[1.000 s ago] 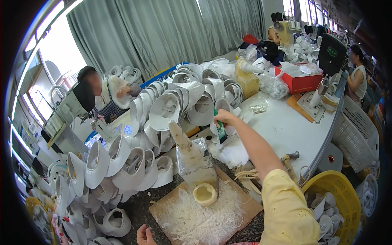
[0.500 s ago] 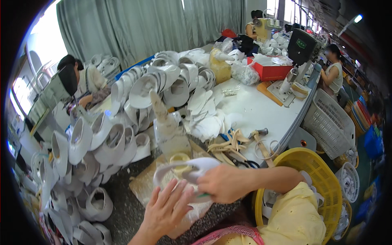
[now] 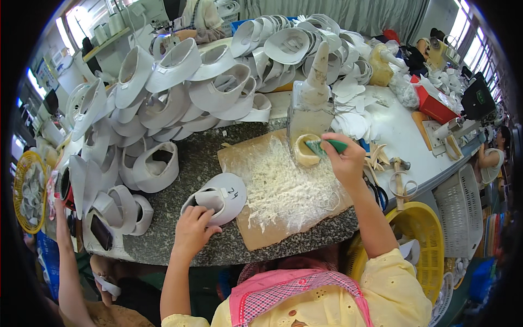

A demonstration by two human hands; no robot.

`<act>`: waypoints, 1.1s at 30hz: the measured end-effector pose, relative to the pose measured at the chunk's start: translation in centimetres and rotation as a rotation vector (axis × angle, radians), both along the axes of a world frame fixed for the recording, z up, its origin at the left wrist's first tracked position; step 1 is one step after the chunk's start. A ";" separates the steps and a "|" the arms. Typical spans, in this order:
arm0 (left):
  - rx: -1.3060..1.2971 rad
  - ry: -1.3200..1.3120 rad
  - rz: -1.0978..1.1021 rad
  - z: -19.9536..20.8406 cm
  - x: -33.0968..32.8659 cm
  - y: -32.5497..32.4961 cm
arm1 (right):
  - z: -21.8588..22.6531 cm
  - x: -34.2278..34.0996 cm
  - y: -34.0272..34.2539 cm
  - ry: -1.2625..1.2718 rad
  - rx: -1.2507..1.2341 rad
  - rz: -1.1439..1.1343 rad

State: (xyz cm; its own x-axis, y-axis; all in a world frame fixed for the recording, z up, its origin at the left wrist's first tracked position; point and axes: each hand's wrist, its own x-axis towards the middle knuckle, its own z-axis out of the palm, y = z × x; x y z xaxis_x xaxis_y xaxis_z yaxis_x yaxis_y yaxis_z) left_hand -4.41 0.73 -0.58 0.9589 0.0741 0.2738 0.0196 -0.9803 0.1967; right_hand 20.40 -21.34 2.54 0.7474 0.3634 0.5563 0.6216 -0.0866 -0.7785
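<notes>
Head view: left fingers (image 3: 204, 217) bend over a white curved piece (image 3: 232, 195), grip unclear, speckled counter (image 3: 163, 218) showing toward the near edge; right fingers (image 3: 333, 154) pinch a green brush (image 3: 318, 147) at a cream pot (image 3: 306, 160); curtain (image 3: 381, 16) behind

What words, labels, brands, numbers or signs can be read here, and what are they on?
White, curved visor-shaped piece at the left hand: a dark handwritten number on its brim, legible, but I won't copy it out.
Black, rectangular machine panel at right: green label, too small to read.
Red, open box: no text I can make out.
</notes>
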 end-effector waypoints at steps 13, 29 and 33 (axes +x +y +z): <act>-0.112 -0.045 0.051 1.7 3.7 -3.4 | -1.0 1.7 -4.5 -0.273 -0.125 0.265; -0.212 0.148 -0.235 -0.1 4.5 -1.3 | -4.3 -2.8 6.3 0.337 -0.020 0.475; -0.226 0.268 -0.205 -0.7 4.0 -1.2 | -3.7 -3.1 5.7 0.442 -0.215 0.800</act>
State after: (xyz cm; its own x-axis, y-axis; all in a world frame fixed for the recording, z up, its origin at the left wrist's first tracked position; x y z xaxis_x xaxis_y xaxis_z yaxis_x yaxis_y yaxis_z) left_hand -0.45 -0.48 -1.24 0.9953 -0.0965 0.0106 -0.0920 -0.9017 0.4225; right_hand 17.32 -15.68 -1.18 0.3587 0.9225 0.1428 0.2103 0.0692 -0.9752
